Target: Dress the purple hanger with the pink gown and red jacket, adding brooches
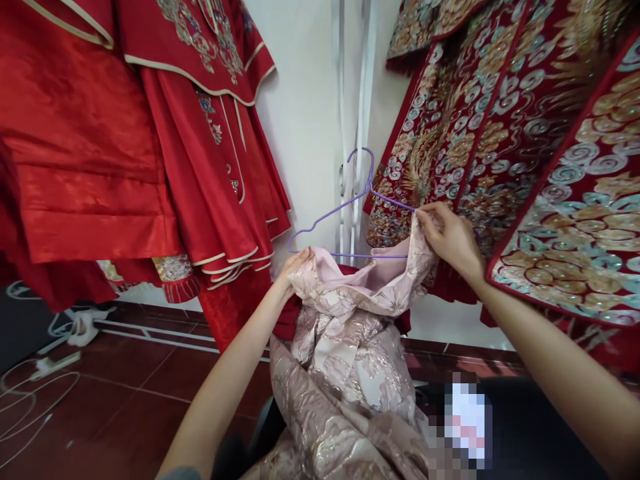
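A pink-gold brocade garment (363, 363) sits below a purple wire hanger (370, 187). The left hand (298, 263) grips its upper edge by the hanger's left corner; the right hand (447, 235) pinches it opposite. Red garments (210, 133) hang alongside.

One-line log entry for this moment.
left hand: holding pink garment | right hand: pinching its opposite edge by purple hanger | nearby: red garments hanging

A pale wall (295, 113) rises behind white vertical strips (367, 67). Dark red floor tiles (120, 427) with lighter joints spread below, where a low white rack frame (145, 331) stands at left.
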A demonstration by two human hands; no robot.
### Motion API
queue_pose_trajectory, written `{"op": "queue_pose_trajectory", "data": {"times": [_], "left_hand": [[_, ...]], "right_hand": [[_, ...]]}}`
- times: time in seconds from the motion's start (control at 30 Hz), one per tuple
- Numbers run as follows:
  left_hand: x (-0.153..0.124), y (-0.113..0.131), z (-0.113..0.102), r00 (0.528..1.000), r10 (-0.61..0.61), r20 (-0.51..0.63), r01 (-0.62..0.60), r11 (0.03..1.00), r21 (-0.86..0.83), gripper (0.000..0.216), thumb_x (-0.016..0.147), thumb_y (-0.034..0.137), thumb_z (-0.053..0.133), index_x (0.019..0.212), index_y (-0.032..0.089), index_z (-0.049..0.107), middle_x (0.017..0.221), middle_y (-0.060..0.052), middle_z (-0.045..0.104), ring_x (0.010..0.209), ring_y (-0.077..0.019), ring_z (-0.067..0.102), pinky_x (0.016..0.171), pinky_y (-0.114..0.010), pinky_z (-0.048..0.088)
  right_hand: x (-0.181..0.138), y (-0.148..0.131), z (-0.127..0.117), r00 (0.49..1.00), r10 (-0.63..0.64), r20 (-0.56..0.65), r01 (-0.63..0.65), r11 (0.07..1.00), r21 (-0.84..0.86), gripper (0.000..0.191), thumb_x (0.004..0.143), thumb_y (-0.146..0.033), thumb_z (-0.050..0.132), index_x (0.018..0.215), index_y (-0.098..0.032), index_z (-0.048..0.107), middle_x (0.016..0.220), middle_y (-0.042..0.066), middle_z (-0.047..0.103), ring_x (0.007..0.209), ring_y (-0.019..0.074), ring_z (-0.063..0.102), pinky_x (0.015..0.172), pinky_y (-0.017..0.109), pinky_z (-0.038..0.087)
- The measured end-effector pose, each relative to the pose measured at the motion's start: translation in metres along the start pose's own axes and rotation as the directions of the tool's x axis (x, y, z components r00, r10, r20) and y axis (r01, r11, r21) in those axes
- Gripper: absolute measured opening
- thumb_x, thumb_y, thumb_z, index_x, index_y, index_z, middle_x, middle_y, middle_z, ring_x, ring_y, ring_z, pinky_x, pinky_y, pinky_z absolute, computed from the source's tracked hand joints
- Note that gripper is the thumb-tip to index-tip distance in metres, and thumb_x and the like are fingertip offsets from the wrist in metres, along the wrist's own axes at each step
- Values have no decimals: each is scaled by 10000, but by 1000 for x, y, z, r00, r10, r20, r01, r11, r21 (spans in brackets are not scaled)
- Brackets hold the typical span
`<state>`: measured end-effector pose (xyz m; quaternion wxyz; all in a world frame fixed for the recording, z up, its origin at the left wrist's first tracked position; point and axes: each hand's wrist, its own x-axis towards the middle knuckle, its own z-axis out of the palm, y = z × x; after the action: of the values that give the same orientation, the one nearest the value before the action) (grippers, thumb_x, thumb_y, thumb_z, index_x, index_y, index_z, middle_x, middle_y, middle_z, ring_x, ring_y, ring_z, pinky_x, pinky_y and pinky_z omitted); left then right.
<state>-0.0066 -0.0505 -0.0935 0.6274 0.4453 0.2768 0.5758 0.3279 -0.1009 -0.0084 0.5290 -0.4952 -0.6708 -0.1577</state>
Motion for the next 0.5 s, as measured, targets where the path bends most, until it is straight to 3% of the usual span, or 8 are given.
{"op": "queue_pose_trajectory", "data": {"times": [0.07, 0.23, 0.37, 0.5], "left_hand": [[-17, 9, -17, 999, 45, -24, -44, 999, 28, 247, 677, 278, 808, 827, 107, 712, 803, -47, 717, 719, -122, 634, 717, -223, 477], [-40, 40, -53, 987, 146, -61, -119, 941, 317, 318, 614, 338, 839, 829, 130, 733, 799, -50, 721, 663, -122, 630, 668, -225, 490], [-44, 57, -66, 985, 162, -53, -125, 896, 426, 373, 622, 407, 824, 873, 143, 747, 861, -72, 731, 700, -141, 636, 688, -244, 505], [-44, 63, -68, 976, 210, -52, -168, 887, 429, 381, 619, 427, 823, 865, 146, 751, 866, -72, 732, 717, -143, 635, 699, -245, 506]], "right_hand": [[2, 4, 1, 999, 44, 13, -45, 998, 32, 203, 894, -345, 547, 1008, -222, 662, 936, 47, 721, 790, 209, 639, 744, 286, 418], [2, 7, 3, 997, 81, 15, -82, 994, 71, 178, 886, -324, 566, 996, -226, 666, 929, 41, 706, 786, 201, 607, 751, 286, 399], [0, 4, 2, 998, 67, -1, -67, 997, 39, 201, 905, -348, 546, 1025, -235, 661, 931, 43, 696, 761, 193, 592, 739, 284, 381], [1, 3, 0, 998, 67, 1, -67, 998, 10, 199, 911, -351, 545, 1021, -233, 661, 918, 41, 697, 751, 184, 588, 733, 280, 368]]}}
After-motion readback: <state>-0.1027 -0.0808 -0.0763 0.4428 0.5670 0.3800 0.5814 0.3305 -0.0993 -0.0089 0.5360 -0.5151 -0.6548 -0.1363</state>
